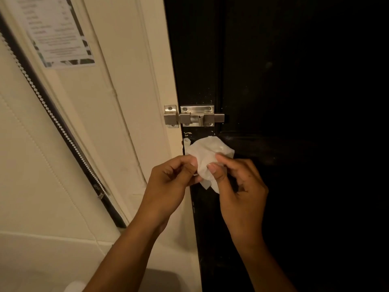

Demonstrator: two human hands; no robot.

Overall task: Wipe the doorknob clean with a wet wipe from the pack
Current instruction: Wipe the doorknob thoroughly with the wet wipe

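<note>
Wet wipe [207, 157]: a crumpled white sheet, hanging in front of the dark door [294, 102], just below the sliding bolt [194, 116]; its lower corners are trailing down between the two hands.
Left hand [168, 182]: sitting below and slightly left of the sliding bolt, thumb and forefinger pinching the wipe's left edge, the other fingers curling loosely into the palm.
Right hand [240, 192]: sitting below and right of the sliding bolt, thumb and forefinger pinching the wipe's right side; the remaining fingers are bending inward, not touching the sheet as far as can be told.
Sliding bolt: a steel latch bridging the door and the cream frame [168, 60], its keeper screwed to the frame.
Doorknob: not showing anywhere; the wipe is covering the spot beneath the sliding bolt, so what lies behind cannot be told.
Notice [54, 30]: a printed sheet sticking to the cream wall, well up and left of the sliding bolt, text too blurred to read.
Dark strip with white beaded edge [56, 121]: running diagonally, far left of the sliding bolt.
</note>
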